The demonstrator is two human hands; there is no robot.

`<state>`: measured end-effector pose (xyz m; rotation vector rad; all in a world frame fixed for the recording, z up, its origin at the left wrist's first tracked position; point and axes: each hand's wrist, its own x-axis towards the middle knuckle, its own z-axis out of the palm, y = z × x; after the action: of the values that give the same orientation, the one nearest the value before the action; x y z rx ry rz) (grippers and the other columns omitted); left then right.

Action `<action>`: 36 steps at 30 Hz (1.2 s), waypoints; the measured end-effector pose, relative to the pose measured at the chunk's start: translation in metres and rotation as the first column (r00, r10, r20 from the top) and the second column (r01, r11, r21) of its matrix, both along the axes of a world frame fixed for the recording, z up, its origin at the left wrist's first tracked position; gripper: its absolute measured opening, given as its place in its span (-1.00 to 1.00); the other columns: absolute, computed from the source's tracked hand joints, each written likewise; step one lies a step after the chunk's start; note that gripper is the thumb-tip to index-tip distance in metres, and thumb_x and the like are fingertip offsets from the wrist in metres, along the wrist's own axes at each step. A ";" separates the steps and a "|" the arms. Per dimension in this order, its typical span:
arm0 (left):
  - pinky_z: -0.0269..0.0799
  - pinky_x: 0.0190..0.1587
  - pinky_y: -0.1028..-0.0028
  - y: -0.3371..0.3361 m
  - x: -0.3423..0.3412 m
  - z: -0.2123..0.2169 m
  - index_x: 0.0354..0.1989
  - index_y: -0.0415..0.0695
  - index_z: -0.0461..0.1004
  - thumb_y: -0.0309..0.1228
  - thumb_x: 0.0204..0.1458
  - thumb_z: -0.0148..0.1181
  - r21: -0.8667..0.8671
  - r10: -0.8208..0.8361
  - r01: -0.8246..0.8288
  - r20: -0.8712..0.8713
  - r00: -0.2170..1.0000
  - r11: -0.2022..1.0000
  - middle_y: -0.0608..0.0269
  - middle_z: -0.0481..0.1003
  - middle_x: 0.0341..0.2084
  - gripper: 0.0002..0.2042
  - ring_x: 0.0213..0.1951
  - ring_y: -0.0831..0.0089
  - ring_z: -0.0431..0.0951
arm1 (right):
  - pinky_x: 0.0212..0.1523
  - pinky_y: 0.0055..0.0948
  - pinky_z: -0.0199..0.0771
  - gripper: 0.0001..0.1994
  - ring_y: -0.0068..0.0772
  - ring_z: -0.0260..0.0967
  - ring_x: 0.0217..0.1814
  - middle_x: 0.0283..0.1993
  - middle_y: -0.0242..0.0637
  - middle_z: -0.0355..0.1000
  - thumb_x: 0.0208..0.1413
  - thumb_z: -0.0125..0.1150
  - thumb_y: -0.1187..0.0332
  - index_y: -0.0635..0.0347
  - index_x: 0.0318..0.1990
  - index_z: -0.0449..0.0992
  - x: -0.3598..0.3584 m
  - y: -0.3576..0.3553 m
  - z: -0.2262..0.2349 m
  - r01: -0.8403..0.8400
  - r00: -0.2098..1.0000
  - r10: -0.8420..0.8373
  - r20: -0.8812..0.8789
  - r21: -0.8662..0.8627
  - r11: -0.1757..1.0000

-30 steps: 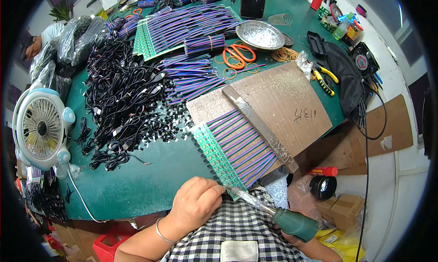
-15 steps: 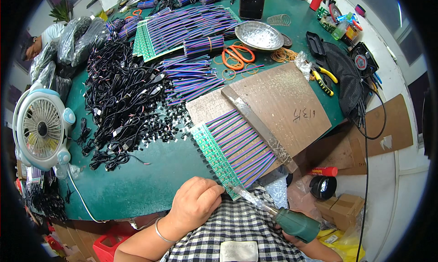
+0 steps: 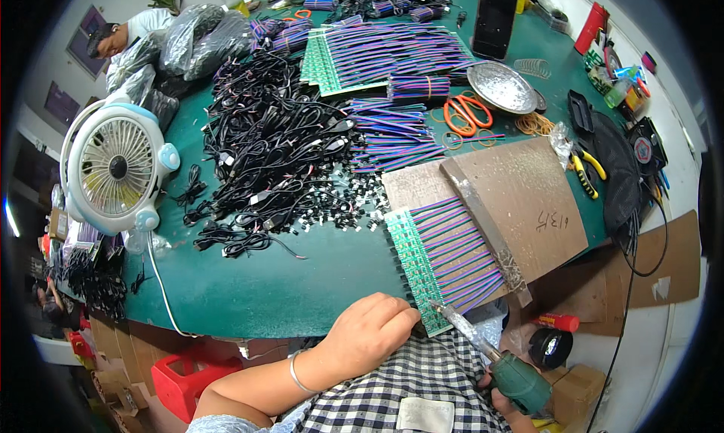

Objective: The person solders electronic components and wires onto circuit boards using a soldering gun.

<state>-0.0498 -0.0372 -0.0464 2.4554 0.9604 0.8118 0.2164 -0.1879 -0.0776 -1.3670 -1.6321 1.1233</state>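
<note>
My right hand, partly hidden, grips a soldering iron with a green body. Its metal tip meets the near end of a green circuit board panel. At the panel's left edge my left hand rests with fingers curled together; whatever is between the fingertips is hidden. Rows of black, blue and purple wires run from the panel across a brown board. A flat bar lies over these wires.
Black cables and small connectors are heaped left of the brown board. Behind it are wire bundles, orange scissors, a metal dish and a phone. Pliers lie right, a fan stands left. Another person sits beyond.
My view has turned left, so everything appears further right. The iron's tip has shifted slightly up along the panel. Both hands keep nearly the same pose.
</note>
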 end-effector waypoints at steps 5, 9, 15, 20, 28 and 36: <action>0.40 -0.43 0.32 0.038 -0.034 0.019 -0.46 -0.09 0.48 -0.52 -0.24 0.32 0.203 0.316 -0.289 -0.116 0.942 0.936 0.25 0.47 -0.53 -0.85 -0.46 0.25 0.46 | -0.18 -0.38 0.47 -0.66 -0.29 0.47 -0.24 -0.29 -0.20 0.49 0.01 0.23 0.22 0.27 -0.14 0.48 0.007 -0.008 -0.008 0.040 0.998 -0.041 -0.044 -0.010 0.999; 0.42 -0.33 0.30 0.075 -0.058 0.019 -0.41 -0.11 0.50 -0.44 -0.13 0.28 0.124 0.465 -0.449 -0.198 0.863 0.885 0.25 0.43 -0.49 -0.89 -0.37 0.21 0.47 | -0.19 -0.39 0.46 -0.66 -0.31 0.47 -0.25 -0.30 -0.21 0.49 0.05 0.20 0.20 0.27 -0.12 0.46 0.003 -0.008 -0.010 0.083 0.994 -0.084 -0.072 -0.018 0.996; 0.42 -0.32 0.30 0.079 -0.062 0.019 -0.44 -0.10 0.48 -0.45 -0.13 0.28 0.051 0.385 -0.386 -0.257 0.886 0.921 0.27 0.42 -0.49 -0.90 -0.35 0.22 0.47 | -0.20 -0.41 0.45 -0.64 -0.35 0.46 -0.27 -0.32 -0.23 0.48 0.10 0.15 0.16 0.26 -0.09 0.44 0.002 -0.018 -0.022 0.159 0.982 -0.164 -0.099 -0.054 0.986; 0.41 -0.32 0.30 0.067 -0.083 0.024 -0.45 -0.13 0.49 -0.49 -0.15 0.28 -0.023 0.374 -0.397 -0.284 0.883 0.918 0.21 0.41 -0.51 -0.91 -0.35 0.20 0.46 | -0.21 -0.42 0.44 -0.63 -0.38 0.45 -0.28 -0.33 -0.24 0.48 0.14 0.11 0.13 0.25 -0.07 0.42 0.006 -0.023 -0.028 0.201 0.970 -0.211 -0.124 -0.090 0.975; 0.41 -0.32 0.33 0.068 -0.088 0.026 -0.42 -0.17 0.52 -0.52 -0.11 0.26 -0.081 0.436 -0.455 -0.181 0.882 0.887 0.19 0.45 -0.49 -0.92 -0.39 0.20 0.49 | -0.23 -0.44 0.42 -0.61 -0.43 0.43 -0.31 -0.35 -0.26 0.47 0.20 0.04 0.09 0.24 -0.03 0.39 0.018 -0.038 -0.042 0.261 0.945 -0.280 -0.166 -0.132 0.956; 0.40 -0.32 0.32 0.063 -0.084 0.014 -0.45 -0.16 0.52 -0.55 -0.16 0.28 -0.025 0.446 -0.456 -0.166 0.879 0.890 0.20 0.45 -0.48 -0.91 -0.38 0.21 0.47 | -0.26 -0.46 0.42 -0.63 -0.45 0.42 -0.35 -0.37 -0.26 0.48 0.23 0.02 0.11 0.27 -0.06 0.41 0.021 -0.034 -0.030 0.235 0.944 -0.280 -0.174 -0.241 0.942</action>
<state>-0.1336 0.0253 -0.0325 2.2923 1.6342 0.7167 0.2376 -0.2221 -0.1079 -1.4975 -1.1696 1.2636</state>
